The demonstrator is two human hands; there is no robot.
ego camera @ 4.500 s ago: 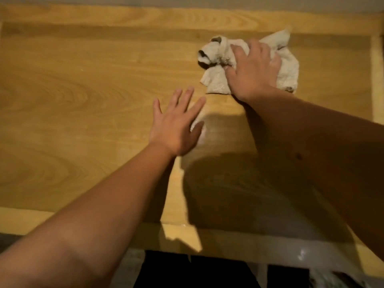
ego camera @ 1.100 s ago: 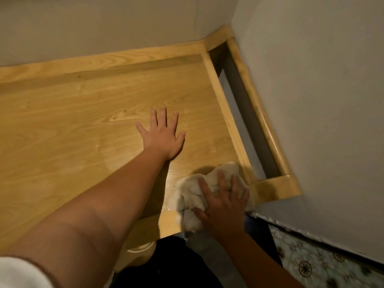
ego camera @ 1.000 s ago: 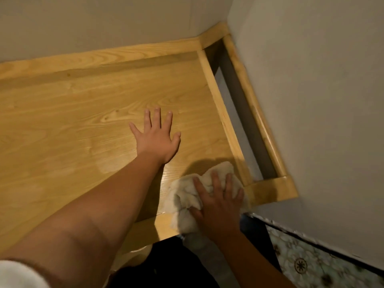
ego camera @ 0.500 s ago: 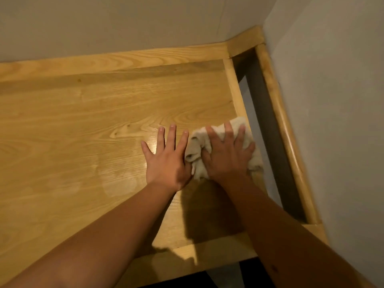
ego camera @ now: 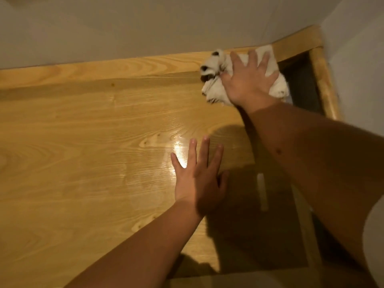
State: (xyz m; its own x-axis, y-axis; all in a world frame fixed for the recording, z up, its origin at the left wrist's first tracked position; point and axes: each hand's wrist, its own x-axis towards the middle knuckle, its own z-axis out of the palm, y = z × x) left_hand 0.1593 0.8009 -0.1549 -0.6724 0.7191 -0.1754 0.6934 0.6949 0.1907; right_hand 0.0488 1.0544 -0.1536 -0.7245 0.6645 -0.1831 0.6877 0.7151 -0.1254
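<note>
A crumpled whitish cloth (ego camera: pixel 214 65) lies at the far right corner of a light wooden board (ego camera: pixel 83 142) with visible grain. My right hand (ego camera: pixel 248 82) presses flat on the cloth, fingers spread and fairly straight, and covers its middle. My left hand (ego camera: pixel 199 179) rests palm-down on the bare board nearer to me, fingers spread, holding nothing. A glossy light patch shines on the wood just left of its fingers.
A raised wooden rim (ego camera: pixel 124 66) runs along the far edge against a grey wall (ego camera: pixel 145 23). On the right a dark gap (ego camera: pixel 303 86) separates the board from an outer wooden rail (ego camera: pixel 324 80) and the side wall. My arms cast a shadow over the near right corner.
My right hand has slid the cloth away from me, from beside my left hand up into the far right corner. My left hand stays flat on the board.
</note>
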